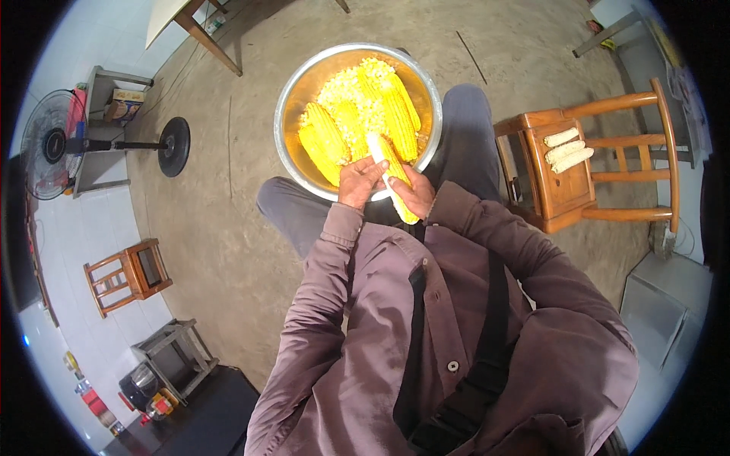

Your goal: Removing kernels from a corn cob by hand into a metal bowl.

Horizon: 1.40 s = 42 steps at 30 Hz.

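A partly stripped corn cob (pixel 383 149) slants between my hands over the near rim of a metal basin (pixel 283 149). Its left side shows a pale bare strip, while yellow kernels still cover the right side. My right hand (pixel 418 191) is wrapped around the lower half of the cob. My left hand (pixel 360 181) grips it from the other side, thumb against the bare strip. Inside the basin, whole yellow corn cobs (pixel 399 119) lie at the right and more corn cobs (pixel 322 139) at the left, on loose kernels (pixel 342 85).
Three bare cobs (pixel 567 149) rest on a wooden chair (pixel 559 196) to my right. A standing fan (pixel 142 145) and a small wooden chair (pixel 140 271) are on the left. A table leg (pixel 208 43) stands beyond the basin, which sits between my knees.
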{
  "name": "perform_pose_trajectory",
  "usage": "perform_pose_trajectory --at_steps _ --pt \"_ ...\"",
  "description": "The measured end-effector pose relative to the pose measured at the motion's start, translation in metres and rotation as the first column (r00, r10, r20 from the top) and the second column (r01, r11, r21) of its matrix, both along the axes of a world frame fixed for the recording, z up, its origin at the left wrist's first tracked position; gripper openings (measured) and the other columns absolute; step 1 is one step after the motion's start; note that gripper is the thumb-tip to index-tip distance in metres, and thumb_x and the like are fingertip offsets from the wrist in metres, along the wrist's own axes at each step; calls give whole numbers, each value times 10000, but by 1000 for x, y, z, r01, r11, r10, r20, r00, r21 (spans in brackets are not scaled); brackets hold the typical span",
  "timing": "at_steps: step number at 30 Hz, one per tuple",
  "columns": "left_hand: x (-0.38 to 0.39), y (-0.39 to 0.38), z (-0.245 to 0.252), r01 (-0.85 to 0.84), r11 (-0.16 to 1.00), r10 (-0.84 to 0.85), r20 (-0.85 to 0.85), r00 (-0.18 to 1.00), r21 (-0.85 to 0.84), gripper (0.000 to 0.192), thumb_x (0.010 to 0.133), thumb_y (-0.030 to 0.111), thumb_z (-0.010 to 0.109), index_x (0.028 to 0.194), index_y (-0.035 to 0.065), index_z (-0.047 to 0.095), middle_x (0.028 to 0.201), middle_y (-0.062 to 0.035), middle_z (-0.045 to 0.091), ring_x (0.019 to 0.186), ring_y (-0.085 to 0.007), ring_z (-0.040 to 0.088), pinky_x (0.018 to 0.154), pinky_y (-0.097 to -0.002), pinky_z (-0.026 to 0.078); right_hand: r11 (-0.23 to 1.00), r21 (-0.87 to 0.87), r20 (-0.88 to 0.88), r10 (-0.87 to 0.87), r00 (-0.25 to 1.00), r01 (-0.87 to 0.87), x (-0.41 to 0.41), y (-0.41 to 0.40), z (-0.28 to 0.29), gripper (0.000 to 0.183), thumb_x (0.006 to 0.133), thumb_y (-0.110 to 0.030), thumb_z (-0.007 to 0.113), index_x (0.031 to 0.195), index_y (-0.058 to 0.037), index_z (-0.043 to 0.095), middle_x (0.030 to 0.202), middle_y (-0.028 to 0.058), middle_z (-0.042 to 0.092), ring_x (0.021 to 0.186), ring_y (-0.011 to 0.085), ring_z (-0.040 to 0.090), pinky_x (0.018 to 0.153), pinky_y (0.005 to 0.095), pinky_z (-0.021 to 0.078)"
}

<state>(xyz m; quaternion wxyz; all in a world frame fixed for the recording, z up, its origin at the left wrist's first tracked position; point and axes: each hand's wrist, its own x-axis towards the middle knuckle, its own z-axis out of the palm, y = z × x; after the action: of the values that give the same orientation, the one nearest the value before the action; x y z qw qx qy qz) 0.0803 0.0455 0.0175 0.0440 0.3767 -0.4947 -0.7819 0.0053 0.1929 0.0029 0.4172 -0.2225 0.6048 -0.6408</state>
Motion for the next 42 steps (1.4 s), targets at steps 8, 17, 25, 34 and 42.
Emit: perform_pose_trajectory --at_steps 8,17,25,34,42 --pt "-1 17 -33 -77 946 21 -177 984 -315 444 968 130 674 1313 -108 524 963 -100 710 775 -99 626 668 -251 532 995 94 -29 -15 999 18 -2 0 -2 384 1004 -217 542 1310 13 510 1144 101 616 1042 166 573 911 329 476" --pt "-16 35 -11 -108 817 97 -50 994 -566 366 980 119 638 1288 -52 537 880 -95 687 754 -117 618 647 -257 504 996 65 18 -57 998 56 -1 2 -18 373 1004 -212 531 1303 11 517 1118 96 621 1004 161 580 880 333 484" --pt "-4 39 -20 -301 844 169 -313 935 -444 375 978 79 608 1348 33 574 1166 -159 662 1015 -188 639 857 -304 521 986 161 139 -68 988 45 -4 1 -19 375 1006 -250 552 1281 4 542 1083 99 633 972 157 586 846 333 493" --pt "8 31 -17 -128 674 -74 -239 968 -728 222 901 18 670 1115 34 728 1348 -150 571 1076 -223 604 943 -341 491 987 151 77 -73 994 61 -2 0 -15 356 1003 -267 551 1230 7 558 1055 87 622 958 148 569 837 326 480" --pt "8 19 -25 -151 781 -51 -303 952 -606 127 874 -36 668 982 15 713 1293 -114 484 1034 -203 591 893 -302 495 990 136 -2 37 999 -37 -4 -1 -3 339 996 -231 526 1230 14 537 1044 97 607 951 159 565 831 338 482"
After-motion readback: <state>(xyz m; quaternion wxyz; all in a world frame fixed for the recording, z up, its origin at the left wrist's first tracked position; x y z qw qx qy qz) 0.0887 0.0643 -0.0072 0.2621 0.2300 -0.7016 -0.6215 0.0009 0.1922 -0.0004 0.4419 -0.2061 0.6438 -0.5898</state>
